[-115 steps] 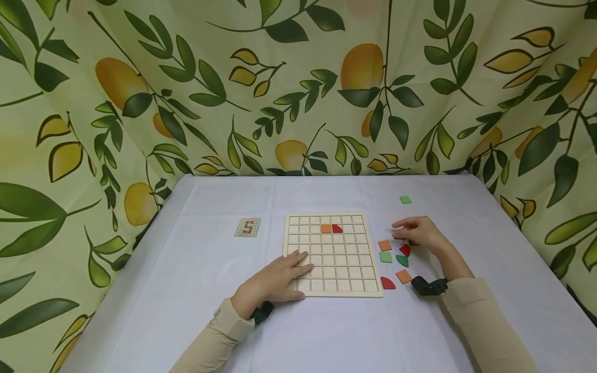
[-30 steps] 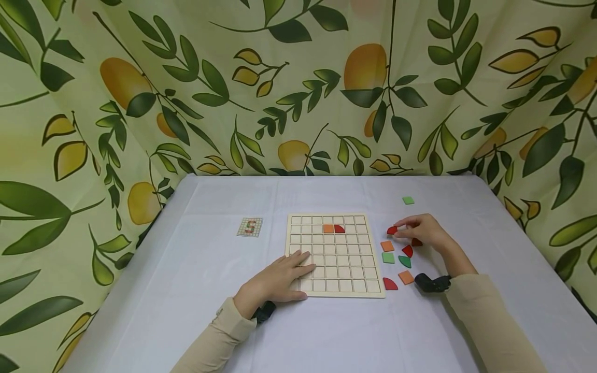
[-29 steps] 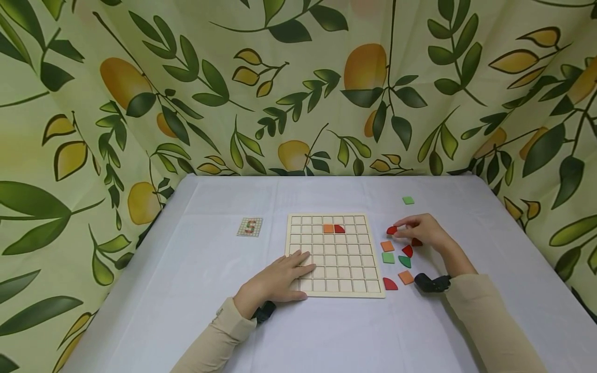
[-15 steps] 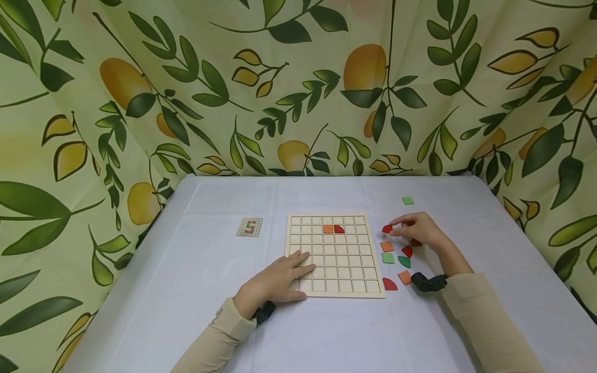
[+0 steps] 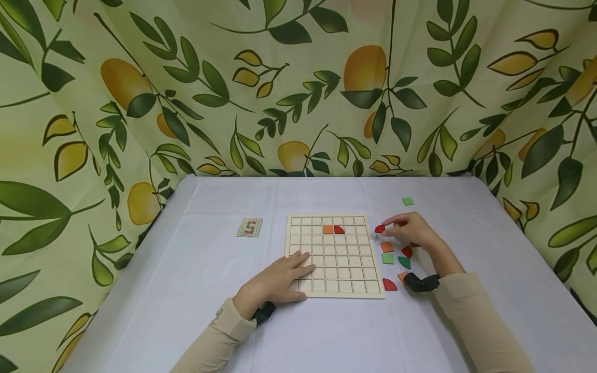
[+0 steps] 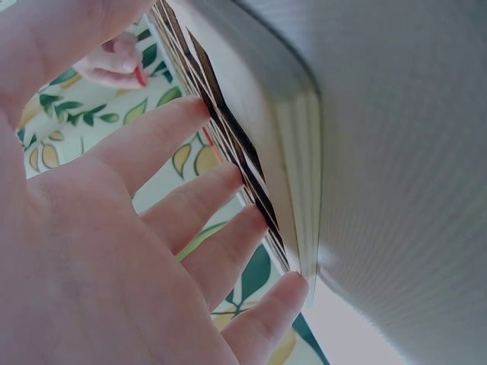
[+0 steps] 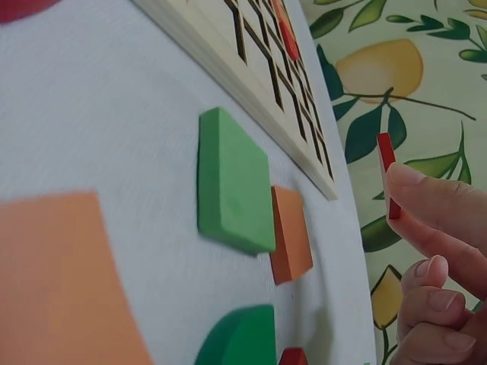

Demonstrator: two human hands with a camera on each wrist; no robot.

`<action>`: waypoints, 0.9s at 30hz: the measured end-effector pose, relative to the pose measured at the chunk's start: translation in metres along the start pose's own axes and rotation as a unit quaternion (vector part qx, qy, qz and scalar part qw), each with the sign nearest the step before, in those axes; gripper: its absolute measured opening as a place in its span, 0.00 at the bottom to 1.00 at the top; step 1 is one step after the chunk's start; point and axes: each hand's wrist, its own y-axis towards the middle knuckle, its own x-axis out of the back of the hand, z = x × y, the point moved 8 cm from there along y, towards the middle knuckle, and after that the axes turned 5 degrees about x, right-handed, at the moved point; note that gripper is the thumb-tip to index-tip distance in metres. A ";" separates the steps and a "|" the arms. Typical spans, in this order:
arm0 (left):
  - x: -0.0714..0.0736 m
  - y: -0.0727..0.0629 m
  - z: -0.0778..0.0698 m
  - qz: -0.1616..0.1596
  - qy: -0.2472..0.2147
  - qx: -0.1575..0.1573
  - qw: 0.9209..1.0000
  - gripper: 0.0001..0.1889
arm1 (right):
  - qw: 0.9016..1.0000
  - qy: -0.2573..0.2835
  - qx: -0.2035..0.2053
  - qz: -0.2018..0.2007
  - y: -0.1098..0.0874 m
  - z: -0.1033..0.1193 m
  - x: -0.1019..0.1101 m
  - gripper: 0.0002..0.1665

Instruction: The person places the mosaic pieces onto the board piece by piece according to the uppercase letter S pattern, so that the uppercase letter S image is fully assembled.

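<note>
Grid bd (image 5: 336,259) holds orange sq (image 5: 328,229) & red qtr (image 5: 338,230), L hand (image 5: 277,280) spread atop, R hand (image 5: 411,228) pinching another red pc (image 5: 380,228).

The head view looks forward and down from high over the near side, taking in most of the bench (image 5: 210,259), the left hand (image 5: 275,280), the right hand (image 5: 412,228), the grid board (image 5: 336,261) and the far curtain (image 5: 298,93). The left wrist view, very close, low and rolled, faces past the left hand at the grid board, nearly edge-on. The right wrist view, also low and rolled, looks closely over the green square (image 7: 236,182) toward the curtain. All three share the grid board, right hand and curtain.
</note>
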 end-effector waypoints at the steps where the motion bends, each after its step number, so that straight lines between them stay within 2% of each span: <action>1: 0.000 0.000 0.000 0.000 0.000 0.000 1.000 0.35 | 1.000 -0.001 0.001 -0.002 0.000 0.001 -0.001 0.24; 15: 0.000 0.000 -0.001 -0.003 -0.002 -0.003 1.000 0.35 | 1.000 0.012 -0.001 0.004 0.003 0.013 -0.013 0.23; 27: 0.000 0.000 0.000 -0.003 -0.001 -0.002 1.000 0.35 | 1.000 0.013 0.020 0.002 0.009 0.025 -0.022 0.22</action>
